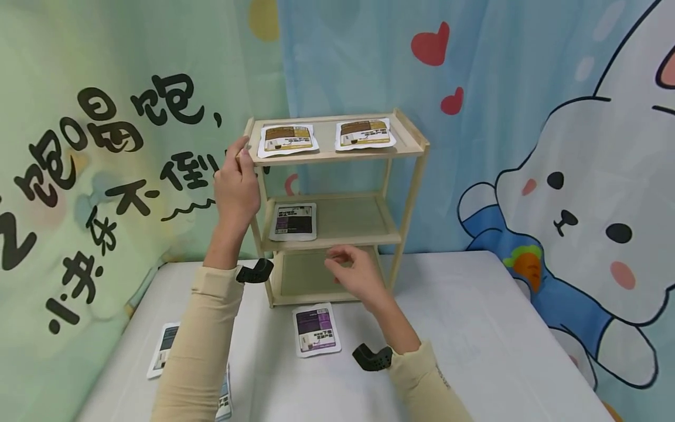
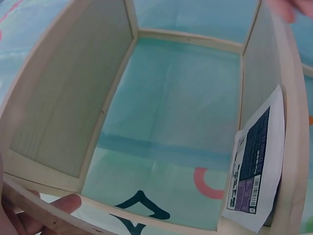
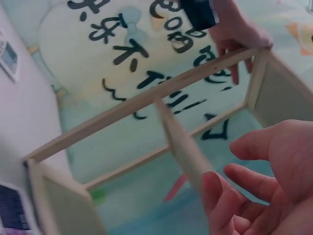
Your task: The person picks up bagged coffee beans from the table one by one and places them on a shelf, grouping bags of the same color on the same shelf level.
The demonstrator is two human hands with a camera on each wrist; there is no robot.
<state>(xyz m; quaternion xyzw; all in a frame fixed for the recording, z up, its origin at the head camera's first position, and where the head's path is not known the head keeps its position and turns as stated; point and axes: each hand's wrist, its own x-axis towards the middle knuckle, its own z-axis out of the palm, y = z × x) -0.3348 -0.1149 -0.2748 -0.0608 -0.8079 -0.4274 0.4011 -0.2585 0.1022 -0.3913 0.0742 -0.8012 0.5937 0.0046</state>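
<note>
A three-tier wooden shelf rack stands on the table. My left hand grips its top left corner; in the left wrist view the fingers show around the wooden edge. Empty, with loosely curled fingers, my right hand hovers in front of the lower tiers; the right wrist view shows this hand apart from the wood. Two yellow-brown packets, one left and one right, lie on the top tier. At the middle tier's left sits a dark-and-purple packet.
A purple-labelled packet lies on the white table in front of the rack. Further left are a dark-labelled packet and a blue-labelled one, both partly hidden by my left sleeve. A printed curtain hangs behind.
</note>
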